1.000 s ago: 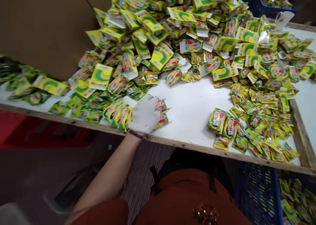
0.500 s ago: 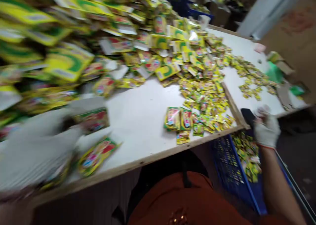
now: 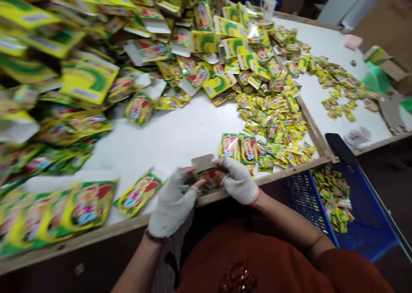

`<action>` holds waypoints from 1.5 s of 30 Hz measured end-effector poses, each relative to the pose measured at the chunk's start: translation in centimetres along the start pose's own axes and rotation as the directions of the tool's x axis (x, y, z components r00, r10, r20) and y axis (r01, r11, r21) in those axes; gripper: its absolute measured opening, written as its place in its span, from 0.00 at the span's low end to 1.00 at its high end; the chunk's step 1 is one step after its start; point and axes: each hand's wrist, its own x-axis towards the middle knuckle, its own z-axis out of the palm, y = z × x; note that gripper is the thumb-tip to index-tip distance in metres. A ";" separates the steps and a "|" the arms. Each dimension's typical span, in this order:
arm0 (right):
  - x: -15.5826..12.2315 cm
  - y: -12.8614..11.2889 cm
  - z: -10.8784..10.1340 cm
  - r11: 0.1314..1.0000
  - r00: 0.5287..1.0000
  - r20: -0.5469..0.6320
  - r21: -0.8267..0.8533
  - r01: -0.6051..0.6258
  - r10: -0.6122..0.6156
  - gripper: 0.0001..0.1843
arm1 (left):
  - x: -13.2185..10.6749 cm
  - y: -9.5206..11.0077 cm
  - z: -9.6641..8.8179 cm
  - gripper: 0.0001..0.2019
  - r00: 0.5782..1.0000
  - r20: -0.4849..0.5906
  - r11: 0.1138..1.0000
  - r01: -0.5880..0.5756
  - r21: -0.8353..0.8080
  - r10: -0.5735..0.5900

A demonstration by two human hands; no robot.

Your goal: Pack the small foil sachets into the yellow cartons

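A small printed box [image 3: 209, 178] with a raised pale flap is at the table's front edge, between my two gloved hands. My left hand [image 3: 174, 203] grips its left side, fingertips bare beyond the white glove. On the box's right side, the fingers of my right hand [image 3: 238, 179] close around the edge. What is inside the box cannot be seen. Just beyond my right hand lie two larger sachets [image 3: 230, 146] side by side. A single flat packet [image 3: 140, 193] rests left of my left hand, and a fanned row of packets [image 3: 92, 203] lies farther left.
A large heap of yellow-green boxes [image 3: 90, 80] covers the back left. Small sachets [image 3: 273, 117] are piled at the right against a wooden divider strip [image 3: 313, 130]. Past it stand a white cup [image 3: 357, 136] and a dark flat object [image 3: 336, 147]. A blue crate [image 3: 331, 228] with sachets sits below.
My left hand has come from the far left to the front middle with the box. My right hand has left the cup area and now holds the box too.
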 end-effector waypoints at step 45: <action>2.9 -2.0 -4.1 0.873 0.854 0.409 -0.220 0.436 -0.323 0.13 | 1.7 3.2 -2.9 0.08 0.966 0.060 0.958 -0.240 -0.154 0.252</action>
